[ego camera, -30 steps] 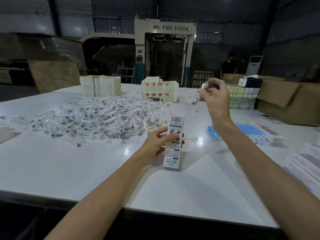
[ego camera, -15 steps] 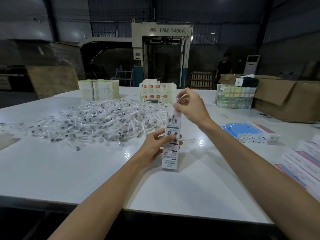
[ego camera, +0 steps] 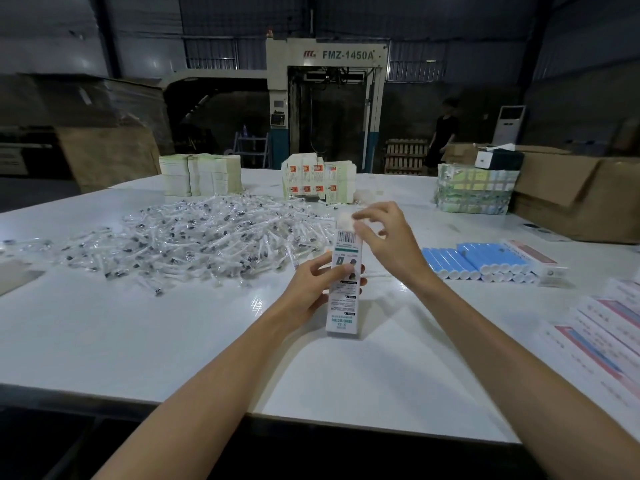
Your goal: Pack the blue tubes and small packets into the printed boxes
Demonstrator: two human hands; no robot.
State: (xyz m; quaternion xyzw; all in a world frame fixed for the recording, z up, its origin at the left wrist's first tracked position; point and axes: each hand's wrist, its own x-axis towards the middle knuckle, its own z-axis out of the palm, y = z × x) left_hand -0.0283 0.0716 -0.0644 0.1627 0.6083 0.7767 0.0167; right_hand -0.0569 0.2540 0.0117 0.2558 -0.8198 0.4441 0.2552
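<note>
White printed box point(ego camera: 343, 289), machine point(ego camera: 327, 98) marked FMZ-1450A

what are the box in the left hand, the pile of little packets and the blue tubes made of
The printed box looks like thin cardboard with a smooth printed finish: crisp folded edges, flat faces. The small packets seem clear glossy plastic film: they glint and dark contents show through. The blue tubes look matte blue with white ends; plastic or card, hard to tell.
</note>
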